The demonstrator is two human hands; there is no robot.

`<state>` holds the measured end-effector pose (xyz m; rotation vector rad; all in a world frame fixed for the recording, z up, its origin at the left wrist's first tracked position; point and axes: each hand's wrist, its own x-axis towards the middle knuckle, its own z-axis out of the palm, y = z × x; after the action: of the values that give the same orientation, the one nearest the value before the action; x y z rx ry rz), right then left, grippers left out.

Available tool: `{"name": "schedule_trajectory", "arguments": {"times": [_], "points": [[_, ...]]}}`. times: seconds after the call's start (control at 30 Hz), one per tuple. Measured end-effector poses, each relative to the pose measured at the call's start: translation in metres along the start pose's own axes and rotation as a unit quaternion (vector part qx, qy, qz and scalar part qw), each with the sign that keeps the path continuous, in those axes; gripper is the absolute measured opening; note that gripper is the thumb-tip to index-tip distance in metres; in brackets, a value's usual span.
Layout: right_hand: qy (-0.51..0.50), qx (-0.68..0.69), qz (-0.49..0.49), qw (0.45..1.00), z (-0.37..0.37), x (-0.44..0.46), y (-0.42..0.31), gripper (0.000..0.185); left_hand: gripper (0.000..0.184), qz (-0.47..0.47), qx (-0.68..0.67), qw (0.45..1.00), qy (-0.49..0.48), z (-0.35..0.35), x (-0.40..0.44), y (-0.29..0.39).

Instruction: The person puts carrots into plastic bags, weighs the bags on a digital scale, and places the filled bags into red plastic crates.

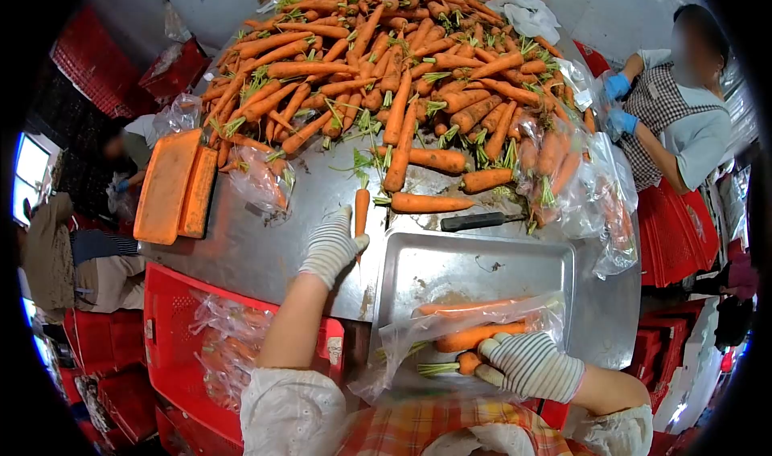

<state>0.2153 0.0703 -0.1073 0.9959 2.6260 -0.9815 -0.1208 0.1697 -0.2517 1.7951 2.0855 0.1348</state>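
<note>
Slim carrot [362,211]: at the middle of the near table, pointing away, leaves at its far end, lower end in the left hand.
Left hand [330,245]: striped glove, thumb and fingers closed round that lower end.
Right hand [532,366]: striped glove, fingers curled on the bagging carrot [469,364], whose greens point left; whether it lies inside the plastic I cannot tell.
Handling: both carrots should be light and stiff, liable to snap if bent; soil may make them slip. Best held round the thick body, since the leaves would tear.
Clear bag [392,345]: thin, limp, creased over more carrots [481,337], probably easiest to manage by its rim.
Metal tray [572,275]: beneath the bag, at the near right.
Black-handled tool [473,221]: just beyond the tray.
Carrot heap [386,62]: loose and leafy, across the far table [322,178].
Orange containers [165,184]: left edge.
Red crate [165,351]: near left, with bagged carrots [233,339].
Co-worker [687,122]: far right, blue gloves [619,124] beside the heap.
</note>
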Motion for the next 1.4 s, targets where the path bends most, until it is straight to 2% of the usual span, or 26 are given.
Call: {"name": "schedule_trajectory", "arguments": {"times": [0.1, 0.13, 0.17, 0.27, 0.3, 0.33, 0.37, 0.43, 0.5, 0.53, 0.57, 0.6, 0.67, 0.7, 0.73, 0.8, 0.83, 0.9, 0.97, 1.1, 1.17, 1.23, 1.27, 1.3, 1.37, 1.4], "points": [[-0.013, 0.002, 0.03, 0.999, -0.006, -0.001, -0.001, 0.026, 0.061, -0.054, -0.074, 0.995, 0.043, 0.01, 0.012, 0.001], [0.006, 0.051, 0.012, 0.999, -0.013, -0.001, -0.004, 0.024, 0.052, -0.079, -0.478, 0.875, 0.008, 0.007, 0.006, -0.002], [0.027, 0.099, -0.008, 0.995, -0.022, -0.001, -0.005, 0.022, 0.041, -0.065, -0.622, 0.78, -0.019, 0.001, 0.0, -0.003], [0.201, 0.083, -0.069, 0.974, -0.056, -0.002, -0.013, 0.016, 0.041, -0.003, -0.573, 0.818, -0.05, -0.076, -0.034, 0.014], [0.194, 0.072, -0.029, 0.978, -0.069, -0.007, -0.02, 0.024, 0.039, 0.023, -0.557, 0.828, -0.054, -0.102, -0.053, 0.026], [0.345, -0.012, -0.106, 0.932, -0.061, -0.004, -0.014, 0.034, 0.038, 0.029, -0.512, 0.857, -0.05, -0.13, -0.074, 0.047], [0.358, -0.111, -0.105, 0.921, -0.078, -0.002, -0.028, 0.044, 0.037, 0.038, -0.468, 0.882, -0.049, -0.152, -0.095, 0.07], [0.378, -0.149, -0.133, 0.904, -0.09, 0.008, -0.046, 0.054, 0.037, 0.171, -0.447, 0.877, -0.053, -0.168, -0.125, 0.099], [0.381, -0.214, -0.125, 0.891, -0.078, 0.019, -0.048, 0.047, 0.036, 0.227, -0.407, 0.881, -0.079, -0.178, -0.156, 0.127], [0.372, -0.107, -0.123, 0.914, -0.073, 0.017, -0.043, 0.04, 0.054, 0.279, -0.356, 0.889, -0.064, -0.18, -0.164, 0.13], [0.36, 0.0, -0.123, 0.925, -0.071, 0.014, -0.04, 0.033, 0.054, 0.283, -0.357, 0.888, -0.061, -0.179, -0.171, 0.131], [0.355, 0.173, -0.051, 0.917, -0.062, 0.005, -0.046, 0.022, 0.065, 0.342, -0.32, 0.883, 0.043, -0.177, -0.179, 0.13], [0.346, 0.178, -0.07, 0.919, -0.041, -0.008, -0.035, 0.024, 0.102, 0.382, -0.297, 0.864, 0.143, -0.163, -0.187, 0.106], [0.315, 0.164, -0.071, 0.932, -0.025, -0.013, -0.033, 0.027, 0.102, 0.384, -0.295, 0.863, 0.145, -0.152, -0.192, 0.114], [0.293, 0.157, -0.091, 0.939, -0.004, -0.014, -0.031, 0.032, 0.104, 0.298, -0.375, 0.874, 0.085, -0.139, -0.2, 0.13], [0.248, 0.065, -0.109, 0.96, 0.031, -0.007, -0.025, 0.045, 0.106, 0.273, -0.292, 0.914, 0.071, -0.082, -0.188, 0.121], [0.251, -0.041, -0.128, 0.959, 0.043, -0.006, -0.019, 0.043, 0.106, 0.331, -0.126, 0.927, 0.12, -0.044, -0.172, 0.105], [0.27, -0.171, -0.137, 0.938, 0.055, -0.004, -0.014, 0.034, 0.104, 0.339, -0.076, 0.922, 0.171, -0.041, -0.172, 0.102], [0.252, -0.211, -0.124, 0.936, 0.056, -0.009, -0.013, 0.024, 0.102, 0.347, -0.026, 0.913, 0.212, -0.049, -0.178, 0.1], [0.23, -0.148, -0.124, 0.954, 0.053, -0.018, -0.012, 0.016, 0.082, 0.258, -0.068, 0.955, 0.129, -0.061, -0.195, 0.096], [0.25, -0.145, -0.098, 0.952, 0.041, -0.028, -0.002, 0.017, 0.068, 0.168, 0.11, 0.98, 0.01, -0.061, -0.195, 0.081], [0.265, -0.077, 0.049, 0.96, 0.036, -0.043, 0.019, 0.013, 0.062, 0.148, 0.12, 0.98, 0.055, -0.073, -0.201, 0.067], [0.286, -0.131, 0.112, 0.942, 0.035, -0.052, 0.028, 0.014, 0.056, 0.128, 0.126, 0.979, 0.096, -0.077, -0.205, 0.064], [0.24, -0.116, 0.165, 0.95, 0.024, -0.062, 0.023, 0.014, 0.056, 0.129, 0.125, 0.979, 0.097, -0.078, -0.209, 0.064], [0.15, -0.167, 0.233, 0.946, 0.02, -0.067, 0.022, 0.02, 0.049, 0.134, -0.139, 0.975, 0.11, -0.082, -0.217, 0.066], [0.152, -0.168, 0.235, 0.945, 0.019, -0.071, 0.018, 0.02, 0.049, 0.108, -0.327, 0.936, 0.074, -0.093, -0.23, 0.086]]}}
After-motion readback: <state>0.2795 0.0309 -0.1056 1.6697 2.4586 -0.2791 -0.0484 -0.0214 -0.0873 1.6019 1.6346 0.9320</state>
